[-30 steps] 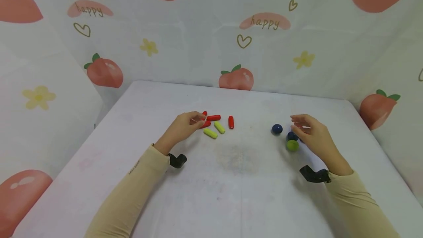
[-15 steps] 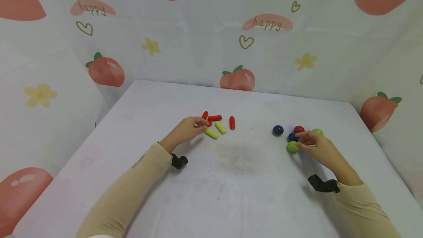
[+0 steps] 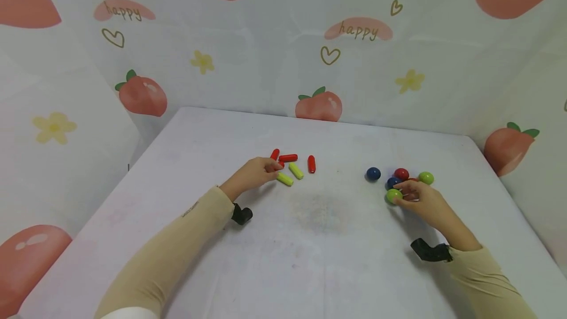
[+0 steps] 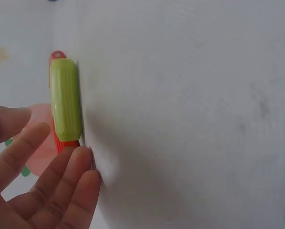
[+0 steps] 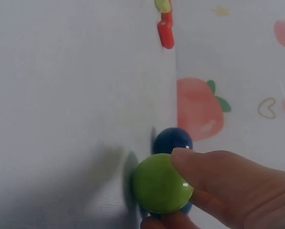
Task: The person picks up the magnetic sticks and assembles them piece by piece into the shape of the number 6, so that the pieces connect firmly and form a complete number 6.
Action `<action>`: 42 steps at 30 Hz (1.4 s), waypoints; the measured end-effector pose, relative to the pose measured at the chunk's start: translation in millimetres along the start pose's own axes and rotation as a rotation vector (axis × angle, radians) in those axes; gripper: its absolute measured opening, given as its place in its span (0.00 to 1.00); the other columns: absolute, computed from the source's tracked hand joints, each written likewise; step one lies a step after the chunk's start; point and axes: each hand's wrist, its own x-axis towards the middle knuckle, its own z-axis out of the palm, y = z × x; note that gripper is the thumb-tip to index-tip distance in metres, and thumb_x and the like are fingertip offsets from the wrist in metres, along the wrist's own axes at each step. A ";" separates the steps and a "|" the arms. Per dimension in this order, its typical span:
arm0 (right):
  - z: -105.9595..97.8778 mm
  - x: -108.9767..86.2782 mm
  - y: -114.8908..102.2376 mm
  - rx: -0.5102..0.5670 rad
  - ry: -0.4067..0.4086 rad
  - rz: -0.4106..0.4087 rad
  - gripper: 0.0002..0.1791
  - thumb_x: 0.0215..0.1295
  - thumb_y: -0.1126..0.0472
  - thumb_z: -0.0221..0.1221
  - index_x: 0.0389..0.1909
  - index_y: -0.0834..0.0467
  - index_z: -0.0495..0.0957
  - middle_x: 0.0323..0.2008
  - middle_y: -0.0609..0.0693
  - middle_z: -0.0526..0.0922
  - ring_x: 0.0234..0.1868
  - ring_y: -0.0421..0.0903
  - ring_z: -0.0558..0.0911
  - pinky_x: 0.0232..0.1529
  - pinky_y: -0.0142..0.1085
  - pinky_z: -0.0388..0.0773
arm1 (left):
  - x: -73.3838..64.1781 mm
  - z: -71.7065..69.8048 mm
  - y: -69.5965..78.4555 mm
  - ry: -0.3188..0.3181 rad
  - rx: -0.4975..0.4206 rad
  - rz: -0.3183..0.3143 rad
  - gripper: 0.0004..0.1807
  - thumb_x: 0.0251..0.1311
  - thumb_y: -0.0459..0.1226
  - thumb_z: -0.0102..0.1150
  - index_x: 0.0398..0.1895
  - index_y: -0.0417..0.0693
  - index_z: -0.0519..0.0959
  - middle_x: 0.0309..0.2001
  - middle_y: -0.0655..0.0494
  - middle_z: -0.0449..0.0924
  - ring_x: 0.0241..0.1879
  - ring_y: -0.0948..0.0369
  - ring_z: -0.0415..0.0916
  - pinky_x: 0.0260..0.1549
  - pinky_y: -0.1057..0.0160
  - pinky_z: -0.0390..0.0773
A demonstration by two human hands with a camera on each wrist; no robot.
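On the right, my right hand (image 3: 427,206) pinches a green ball (image 3: 393,196) between thumb and fingers. In the right wrist view the thumb lies on this green ball (image 5: 159,183), and fingertips curl under it. A dark blue ball (image 3: 393,183) is just behind it. My left hand (image 3: 254,174) is beside the small ribbed sticks, its fingers loosely bent and holding nothing. Nearest to it is a yellow-green stick (image 3: 285,179), seen in the left wrist view as a ribbed yellow-green stick (image 4: 66,100) just beyond the fingertips. A red stick (image 3: 281,165) is partly hidden by the hand.
Another yellow-green stick (image 3: 296,171) and several red sticks, one (image 3: 312,164) set apart, lie mid-table. By the right hand are a blue ball (image 3: 373,174), a red ball (image 3: 401,174) and a second green ball (image 3: 426,177). A printed cloth backdrop (image 3: 266,38) stands behind the white table (image 3: 310,270).
My right hand has come down and nearer from above the balls, uncovering the red and far green ones, and now pinches the near green ball. My left hand has shifted slightly right and nearer.
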 end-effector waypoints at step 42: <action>7.0 2.3 -0.4 -0.020 -0.029 0.040 0.25 0.56 0.48 0.64 0.49 0.60 0.76 0.42 0.61 0.81 0.44 0.57 0.80 0.42 0.49 0.77 | 11.0 9.1 17.4 0.017 0.261 0.006 0.11 0.53 0.35 0.65 0.41 0.53 0.81 0.37 0.54 0.79 0.40 0.59 0.72 0.41 0.64 0.75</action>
